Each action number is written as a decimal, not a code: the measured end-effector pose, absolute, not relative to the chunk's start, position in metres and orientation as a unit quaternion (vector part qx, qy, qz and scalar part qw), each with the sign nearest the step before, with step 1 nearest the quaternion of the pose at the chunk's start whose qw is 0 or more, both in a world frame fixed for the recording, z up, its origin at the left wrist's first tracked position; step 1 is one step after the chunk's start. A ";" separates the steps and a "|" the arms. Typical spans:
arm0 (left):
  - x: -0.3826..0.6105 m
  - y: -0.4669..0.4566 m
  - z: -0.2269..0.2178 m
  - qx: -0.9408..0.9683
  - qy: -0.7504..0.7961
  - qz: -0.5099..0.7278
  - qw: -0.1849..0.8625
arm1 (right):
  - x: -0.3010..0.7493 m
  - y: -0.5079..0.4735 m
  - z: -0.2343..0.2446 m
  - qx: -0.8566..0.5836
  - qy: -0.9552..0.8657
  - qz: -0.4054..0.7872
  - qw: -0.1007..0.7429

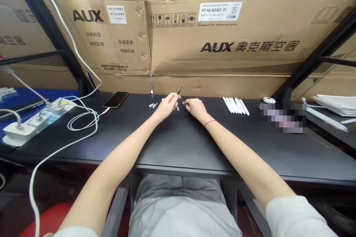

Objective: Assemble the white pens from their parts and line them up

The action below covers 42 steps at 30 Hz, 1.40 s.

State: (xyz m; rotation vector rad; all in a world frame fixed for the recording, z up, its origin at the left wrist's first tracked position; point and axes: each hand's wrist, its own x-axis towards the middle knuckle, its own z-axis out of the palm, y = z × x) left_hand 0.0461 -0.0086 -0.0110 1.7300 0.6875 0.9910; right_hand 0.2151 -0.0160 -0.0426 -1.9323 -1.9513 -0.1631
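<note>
My left hand (pixel 167 105) is closed around a thin dark stick (pixel 180 89) that looks like a pen refill, its lighter tip pointing up and to the right. Just across from it, my right hand (pixel 197 109) is pinched close to the tabletop. A tiny pale piece (pixel 183 102) shows at its fingertips; whether it is gripped or only touched is unclear. Small white and clear pieces (pixel 152 105) lie left of my left hand, and another clear bit (pixel 178 108) rests between the hands. Several white pens (pixel 236 106) lie side by side to the right.
A phone (pixel 115 99) with a charging cable lies at the back left of the black table (pixel 178 144). Nearer the left edge is a power strip (pixel 36 122) with looping white cords. A round white case (pixel 269 100) and stacked white sheets (pixel 336 103) are right. Cardboard boxes (pixel 178 55) wall the back.
</note>
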 end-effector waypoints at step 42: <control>0.025 0.009 -0.006 0.759 0.325 0.419 0.379 | 0.202 -0.018 0.000 -0.479 -0.587 0.343 0.555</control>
